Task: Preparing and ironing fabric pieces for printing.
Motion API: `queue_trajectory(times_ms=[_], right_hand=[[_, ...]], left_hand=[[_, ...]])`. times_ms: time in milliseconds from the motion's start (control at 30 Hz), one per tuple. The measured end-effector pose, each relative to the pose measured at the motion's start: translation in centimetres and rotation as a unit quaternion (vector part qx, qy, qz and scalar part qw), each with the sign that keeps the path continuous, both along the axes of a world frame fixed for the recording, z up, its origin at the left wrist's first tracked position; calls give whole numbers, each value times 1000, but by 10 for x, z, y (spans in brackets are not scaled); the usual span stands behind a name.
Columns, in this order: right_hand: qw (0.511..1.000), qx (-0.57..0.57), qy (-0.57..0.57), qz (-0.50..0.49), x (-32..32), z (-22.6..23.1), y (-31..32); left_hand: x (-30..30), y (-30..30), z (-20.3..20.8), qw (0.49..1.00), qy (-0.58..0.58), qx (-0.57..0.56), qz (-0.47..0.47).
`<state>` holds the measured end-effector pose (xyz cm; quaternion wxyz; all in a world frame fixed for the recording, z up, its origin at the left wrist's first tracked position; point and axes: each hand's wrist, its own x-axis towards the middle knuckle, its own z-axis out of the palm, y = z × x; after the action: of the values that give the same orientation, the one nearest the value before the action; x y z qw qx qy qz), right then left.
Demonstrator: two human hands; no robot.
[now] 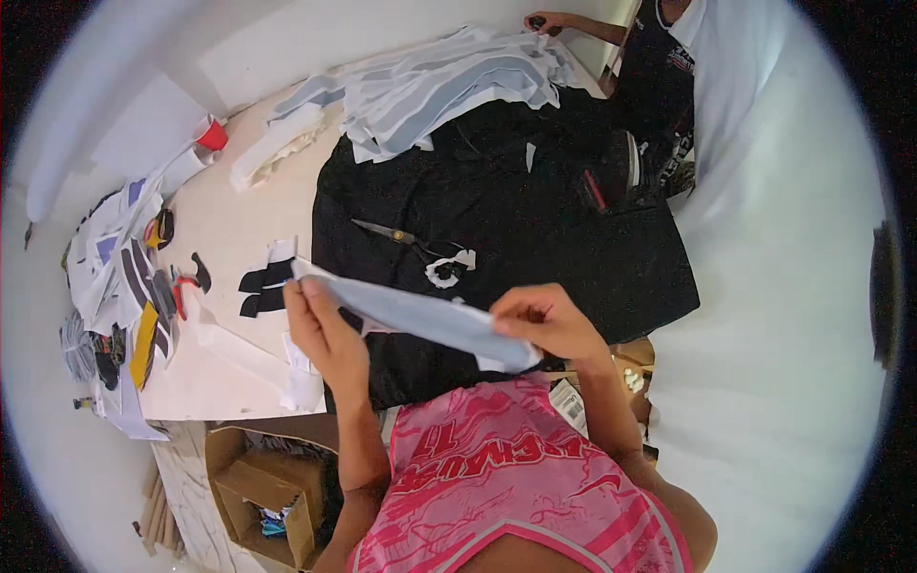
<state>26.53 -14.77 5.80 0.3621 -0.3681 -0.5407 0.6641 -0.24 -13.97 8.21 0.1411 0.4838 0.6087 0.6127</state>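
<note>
A long grey-blue strip of fabric with white edging (415, 315) is stretched between my two hands, above the near edge of the table. My left hand (328, 339) pinches its left end, thumb on top. Toward its right end, my right hand (552, 327) grips it between thumb and fingers. Beyond the strip, scissors with dark handles (394, 232) lie on a large black cloth (535, 229). Touching the scissors' handles is a curled white scrap (442, 274). Just past my left hand lie small black-and-white fabric pieces (269, 279).
Striped grey-and-white fabric (449, 91) is heaped at the far side. A co-worker's hand (546, 22) touches it at the upper right. A red cup (211, 134), paper pieces (113, 253) and red-handled tool (181, 298) are at left. An open cardboard box (224, 468) stands below.
</note>
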Motion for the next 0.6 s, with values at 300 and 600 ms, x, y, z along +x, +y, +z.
queue_trajectory(times_ms=[300,600], right_hand=[[982,165,-37,81,-29,9,-5],[992,120,44,-22,-60,2,-5]], left_hand=[[12,-13,22,998,62,1,-29],[32,-18,20,975,71,-54,-204]])
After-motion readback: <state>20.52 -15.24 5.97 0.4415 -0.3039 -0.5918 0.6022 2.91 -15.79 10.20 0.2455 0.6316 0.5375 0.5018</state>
